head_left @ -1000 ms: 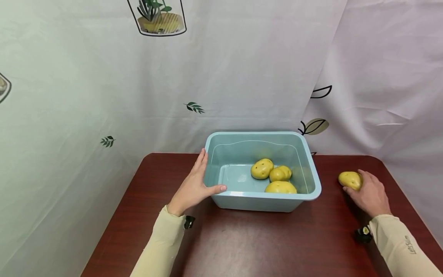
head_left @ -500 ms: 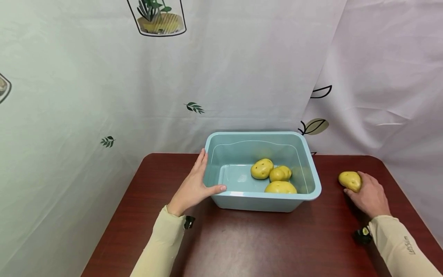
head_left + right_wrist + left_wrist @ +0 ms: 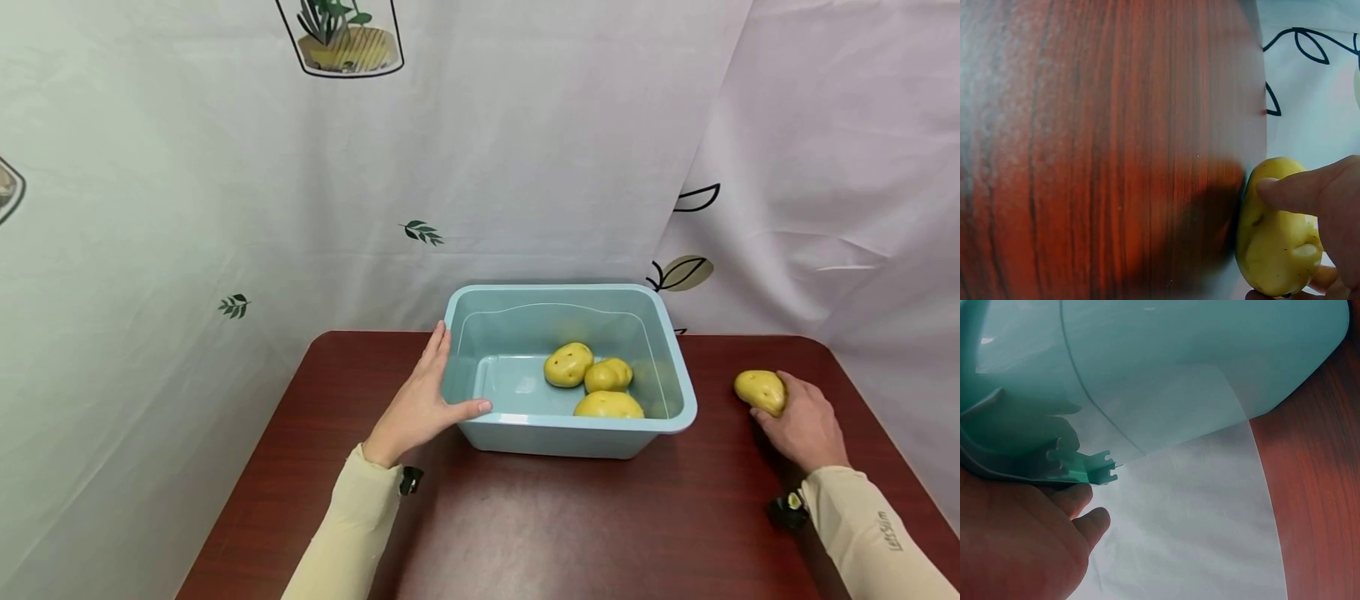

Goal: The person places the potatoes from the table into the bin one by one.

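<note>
My right hand (image 3: 804,425) holds a yellow potato (image 3: 760,392) at the right side of the table. In the right wrist view the thumb lies along one side of this potato (image 3: 1279,237), and fingertips show beneath it. My left hand (image 3: 417,410) rests at the near left corner of a light blue plastic bin (image 3: 555,423), thumb on the front rim and straight fingers along the left side. Seen from the left wrist, fingers (image 3: 1088,525) lie right at the bin's rim. Inside the bin are three potatoes, one at the back (image 3: 567,365), one beside it (image 3: 607,376) and one in front (image 3: 608,406).
The dark red wooden table (image 3: 540,525) has rounded far corners. Close behind it hangs a pale cloth (image 3: 525,150) printed with leaves and plant jars. The bin stands near the table's far edge.
My right thumb has shifted slightly rightward along the potato's near side. The left hand, bin and potatoes inside stay as they were.
</note>
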The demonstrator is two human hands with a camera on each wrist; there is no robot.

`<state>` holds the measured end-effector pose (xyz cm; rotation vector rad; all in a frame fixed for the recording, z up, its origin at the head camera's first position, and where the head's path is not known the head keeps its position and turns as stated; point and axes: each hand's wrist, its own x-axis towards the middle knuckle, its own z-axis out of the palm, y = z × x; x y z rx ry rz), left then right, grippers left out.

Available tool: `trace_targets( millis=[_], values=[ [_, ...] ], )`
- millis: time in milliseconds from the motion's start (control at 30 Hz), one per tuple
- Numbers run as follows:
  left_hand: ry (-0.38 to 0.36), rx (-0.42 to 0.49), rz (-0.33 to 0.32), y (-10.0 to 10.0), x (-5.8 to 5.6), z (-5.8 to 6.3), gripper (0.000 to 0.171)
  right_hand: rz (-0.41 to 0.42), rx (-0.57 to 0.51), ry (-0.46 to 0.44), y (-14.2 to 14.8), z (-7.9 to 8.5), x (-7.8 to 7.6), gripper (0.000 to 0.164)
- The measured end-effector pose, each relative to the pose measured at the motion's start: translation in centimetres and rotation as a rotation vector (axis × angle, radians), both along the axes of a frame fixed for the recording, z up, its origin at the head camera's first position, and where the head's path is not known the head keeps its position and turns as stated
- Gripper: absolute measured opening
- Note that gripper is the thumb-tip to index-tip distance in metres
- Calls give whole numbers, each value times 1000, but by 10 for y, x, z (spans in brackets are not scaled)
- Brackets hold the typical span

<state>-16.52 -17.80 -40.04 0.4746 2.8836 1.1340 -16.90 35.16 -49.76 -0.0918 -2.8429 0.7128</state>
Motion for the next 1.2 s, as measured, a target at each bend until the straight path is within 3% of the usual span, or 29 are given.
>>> trace_targets(
  millis=[1200],
  values=[
    [-2, 1, 4, 0, 0, 0, 123, 12, 3, 25, -4, 4, 1, 70]
  ],
)
